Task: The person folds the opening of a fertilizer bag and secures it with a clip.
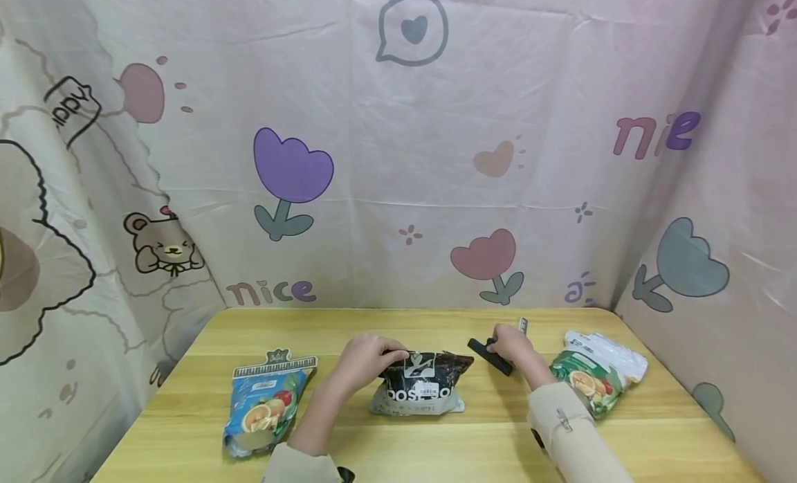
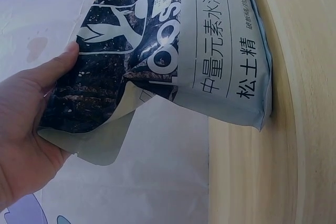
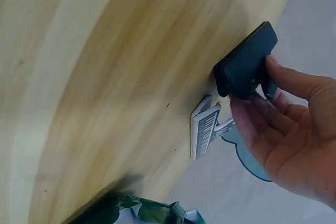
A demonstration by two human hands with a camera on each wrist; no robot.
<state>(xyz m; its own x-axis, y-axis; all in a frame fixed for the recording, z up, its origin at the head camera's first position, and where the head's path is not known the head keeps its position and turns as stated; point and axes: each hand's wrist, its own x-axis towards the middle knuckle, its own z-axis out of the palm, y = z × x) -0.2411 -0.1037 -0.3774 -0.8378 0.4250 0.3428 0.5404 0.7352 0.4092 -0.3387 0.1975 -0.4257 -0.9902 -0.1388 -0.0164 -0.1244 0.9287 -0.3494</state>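
In the head view, a black and grey fertilizer bag (image 1: 425, 389) stands at the middle of the table. My left hand (image 1: 367, 362) pinches its top edge, thumb on the printed front. The left wrist view shows this bag (image 2: 157, 40) with its top edge folded in the left hand (image 2: 31, 124). To the right, my right hand (image 1: 513, 343) grips a black bag clip (image 1: 490, 356), held at its handle between thumb and fingers. In the right wrist view the clip (image 3: 247, 61) is close to the table surface. A white clip (image 3: 203, 129) lies just beside it.
A blue bag (image 1: 264, 407) with a white clip (image 1: 275, 366) across its top lies on the left. On the right lies a green and white bag (image 1: 594, 372), near my right forearm. A patterned curtain (image 1: 398, 158) hangs behind the table (image 1: 398, 448).
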